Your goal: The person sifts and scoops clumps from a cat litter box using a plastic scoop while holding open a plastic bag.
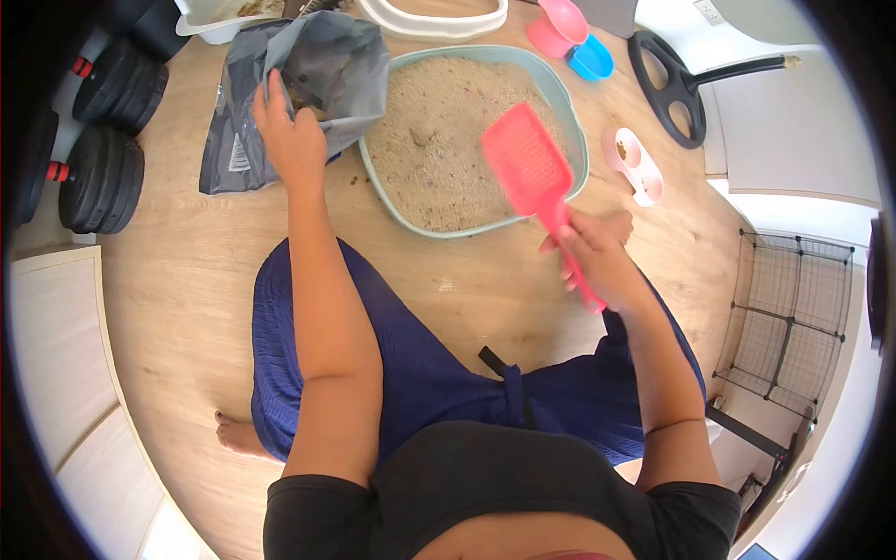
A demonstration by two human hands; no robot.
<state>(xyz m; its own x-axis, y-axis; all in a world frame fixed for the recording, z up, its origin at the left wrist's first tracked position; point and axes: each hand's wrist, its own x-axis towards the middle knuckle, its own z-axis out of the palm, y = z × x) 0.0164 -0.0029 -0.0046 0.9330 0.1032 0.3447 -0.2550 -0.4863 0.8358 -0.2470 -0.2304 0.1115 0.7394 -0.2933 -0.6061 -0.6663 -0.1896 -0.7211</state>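
My right hand (pixel 602 254) is closed around the handle of a pink litter scoop (pixel 528 159). The slotted head of the scoop is over the right part of a pale green litter box (pixel 373 187), which holds sandy litter (pixel 448 140) with a few darker clumps. My left hand (pixel 291 140) grips the near edge of a grey plastic bag (pixel 247 103), thumb and fingers on its rim. The bag's mouth gapes toward the litter box, and some dark bits show inside. A few dark crumbs lie on the floor between the bag and the box.
Black dumbbells (pixel 101 177) stand at the left. Behind the box lie a white rim (pixel 434 28), a pink cup (pixel 557 28) and a blue scoop (pixel 591 60). A pink pet bowl (pixel 637 168), a black slotted base (pixel 667 89) and a wire grid (pixel 789 322) are to the right.
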